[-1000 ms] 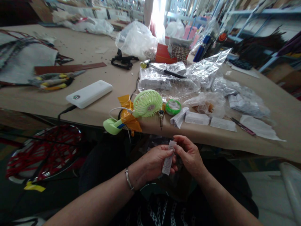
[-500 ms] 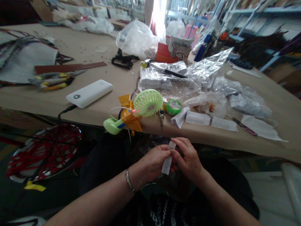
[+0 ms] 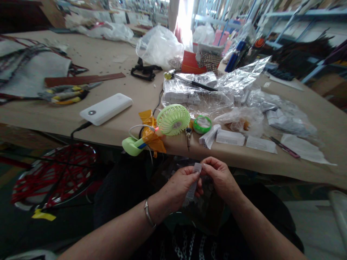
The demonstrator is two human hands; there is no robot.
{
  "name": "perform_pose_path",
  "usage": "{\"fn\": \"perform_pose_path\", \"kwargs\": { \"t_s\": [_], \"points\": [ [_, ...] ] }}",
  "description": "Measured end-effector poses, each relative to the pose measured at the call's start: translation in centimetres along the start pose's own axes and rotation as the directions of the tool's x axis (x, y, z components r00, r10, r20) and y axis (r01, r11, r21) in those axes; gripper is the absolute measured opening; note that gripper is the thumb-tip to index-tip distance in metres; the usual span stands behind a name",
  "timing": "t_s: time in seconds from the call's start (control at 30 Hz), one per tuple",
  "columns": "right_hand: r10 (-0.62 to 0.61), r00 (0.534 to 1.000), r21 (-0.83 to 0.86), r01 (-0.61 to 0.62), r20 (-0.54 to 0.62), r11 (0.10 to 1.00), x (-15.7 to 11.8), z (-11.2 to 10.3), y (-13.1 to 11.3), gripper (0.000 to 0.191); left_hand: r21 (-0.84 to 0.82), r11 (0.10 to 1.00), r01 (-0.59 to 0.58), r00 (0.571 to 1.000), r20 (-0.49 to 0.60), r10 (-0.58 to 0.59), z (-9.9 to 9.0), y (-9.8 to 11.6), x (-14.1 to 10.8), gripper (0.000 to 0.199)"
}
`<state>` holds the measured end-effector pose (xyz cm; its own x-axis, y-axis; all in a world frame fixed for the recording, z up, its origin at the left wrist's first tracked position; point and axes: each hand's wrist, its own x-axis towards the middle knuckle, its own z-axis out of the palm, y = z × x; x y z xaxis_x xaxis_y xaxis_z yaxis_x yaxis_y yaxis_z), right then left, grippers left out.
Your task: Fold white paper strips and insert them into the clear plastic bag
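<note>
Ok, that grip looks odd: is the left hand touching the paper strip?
Touching: the head view shows the left hand pinching the white paper strip, its top end sticking out above the fingers.

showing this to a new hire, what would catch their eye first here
The pale green mini fan stands out at the near edge of the table, right of a white power bank. Just below, at centre, the left hand and right hand hold a narrow white paper strip. Beyond the fan, clear plastic bags spread across the table.

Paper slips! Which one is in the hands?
The narrow strip, pinched between the left hand and right hand. The other slips lie on the table.
</note>
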<state>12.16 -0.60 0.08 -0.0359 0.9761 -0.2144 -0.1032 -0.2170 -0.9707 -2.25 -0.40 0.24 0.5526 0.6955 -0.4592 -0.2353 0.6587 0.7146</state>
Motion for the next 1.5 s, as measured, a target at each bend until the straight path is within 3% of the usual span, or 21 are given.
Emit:
{"fn": "perform_pose_path", "kwargs": {
  "t_s": [0.17,0.3,0.4,0.7,1.07,1.5],
  "points": [
    [0.008,0.999,-0.014,-0.007,0.041,1.0,0.4,0.6,-0.3,0.015,0.084,0.994,-0.073,0.997,-0.03,0.076,0.0,0.2,0.0,0.019],
    [-0.045,0.997,-0.046,0.047,0.057,0.998,0.9,1.1,-0.6,0.014,0.286,0.937,-0.2,0.974,-0.04,0.221,-0.3,0.9,-0.1,0.02],
    [-0.119,0.992,-0.152,0.124,0.038,0.981,1.4,1.4,-0.7,0.012,0.424,0.859,-0.287,0.934,-0.075,0.349,-0.9,1.4,-0.1,0.015],
    [-0.299,0.954,-0.4,0.277,0.007,0.874,2.3,2.7,-1.5,0.014,0.619,0.697,-0.363,0.795,-0.185,0.578,-1.8,2.8,-0.2,0.016],
    [-0.433,0.901,-0.527,0.376,0.015,0.762,3.0,2.8,-1.1,0.01,0.741,0.544,-0.394,0.732,-0.105,0.673,-2.3,3.2,0.2,0.02],
    [-0.425,0.905,-0.505,0.371,0.008,0.78,3.4,2.8,-1.0,0.011,0.765,0.507,-0.398,0.721,-0.082,0.688,-2.7,3.3,0.9,0.021]
  ]
}}
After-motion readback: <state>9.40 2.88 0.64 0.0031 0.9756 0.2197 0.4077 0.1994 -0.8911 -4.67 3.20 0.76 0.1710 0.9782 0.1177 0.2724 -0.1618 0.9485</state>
